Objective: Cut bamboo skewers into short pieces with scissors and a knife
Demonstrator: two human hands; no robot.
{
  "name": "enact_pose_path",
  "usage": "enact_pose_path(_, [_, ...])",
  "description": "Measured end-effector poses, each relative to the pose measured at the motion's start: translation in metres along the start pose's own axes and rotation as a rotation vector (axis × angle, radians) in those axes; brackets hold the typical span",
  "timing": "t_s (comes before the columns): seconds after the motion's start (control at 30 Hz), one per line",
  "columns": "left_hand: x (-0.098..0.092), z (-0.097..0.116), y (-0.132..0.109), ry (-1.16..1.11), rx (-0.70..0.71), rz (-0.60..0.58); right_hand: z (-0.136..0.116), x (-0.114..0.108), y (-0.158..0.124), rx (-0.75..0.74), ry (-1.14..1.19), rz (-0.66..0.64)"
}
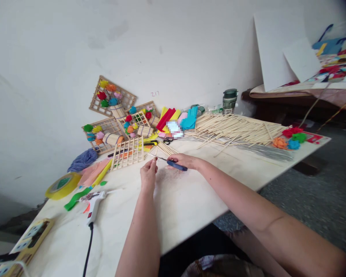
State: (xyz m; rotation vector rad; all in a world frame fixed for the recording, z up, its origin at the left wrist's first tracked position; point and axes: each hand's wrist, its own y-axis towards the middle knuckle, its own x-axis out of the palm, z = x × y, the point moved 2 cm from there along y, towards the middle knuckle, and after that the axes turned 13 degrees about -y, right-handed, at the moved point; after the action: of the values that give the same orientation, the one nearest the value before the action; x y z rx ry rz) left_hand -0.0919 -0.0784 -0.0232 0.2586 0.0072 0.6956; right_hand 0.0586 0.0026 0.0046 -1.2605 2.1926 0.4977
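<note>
Two hands (148, 174) (185, 161), one blue-handled scissors (176, 165) — one glue gun (93, 203), one tape roll (62, 186).

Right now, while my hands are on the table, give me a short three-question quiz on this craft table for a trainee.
1. True or false: the right hand has its grip on blue-handled scissors.
2. On which side of the left hand does the white glue gun lie? A) to its left B) to its right C) directly under it
3. What colour is the tape roll?
Key: 1 true; 2 A; 3 yellow.
</note>
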Motion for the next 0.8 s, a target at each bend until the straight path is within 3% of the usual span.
enact_pose_path(0.47, [-0.004, 0.012, 0.001, 0.47, 0.194, -0.003, 0.002, 0.004, 0.003, -0.143, -0.159, 0.035])
enact_pose_path(0.67, [-0.009, 0.011, 0.003, 0.595, 0.163, 0.024, 0.006, 0.011, 0.001, 0.038, -0.018, -0.069])
enact_pose_path(0.8, [-0.009, 0.012, 0.003, 0.663, 0.121, 0.025, 0.005, 0.013, -0.001, 0.078, 0.065, -0.101])
